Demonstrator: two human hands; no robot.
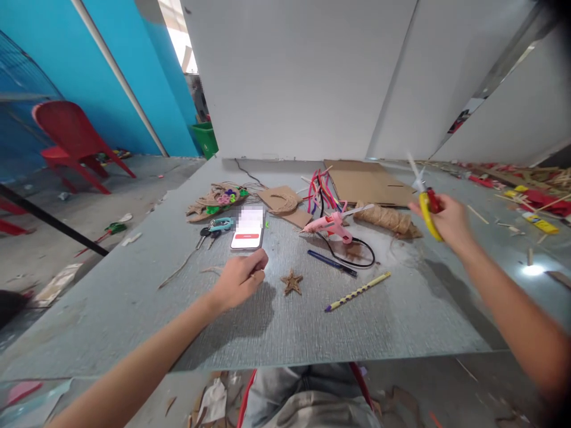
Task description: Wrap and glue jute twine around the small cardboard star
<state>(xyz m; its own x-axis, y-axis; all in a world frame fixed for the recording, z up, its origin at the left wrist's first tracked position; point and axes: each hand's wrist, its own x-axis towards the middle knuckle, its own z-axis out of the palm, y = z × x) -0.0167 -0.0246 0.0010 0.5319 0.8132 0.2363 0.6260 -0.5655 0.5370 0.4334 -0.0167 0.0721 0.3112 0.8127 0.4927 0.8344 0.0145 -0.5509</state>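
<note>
My right hand (450, 223) is raised at the right, closed around scissors (429, 215) with yellow and red handles, their blades blurred and pointing up and away. Low over the table, my left hand (243, 276) has its fingers curled in; whatever may be inside them is hidden. Just beyond it lies a phone (248, 235) with a lit screen. To its right is a small star (291, 282) of brown twine. A pink glue gun (330, 224) rests further back, near a roll of twine (383, 219). A dark blue pen (332, 263) and a yellow spotted pencil (357, 292) lie in front.
Cardboard (370, 181) lies at the back of the grey table (134, 321), beside colourful pipe cleaners (320, 190). Keys (209, 233) and a decorated twine piece (214, 202) are at the left. A white panel (294, 77) stands behind. A red chair (74, 134) is off to the left.
</note>
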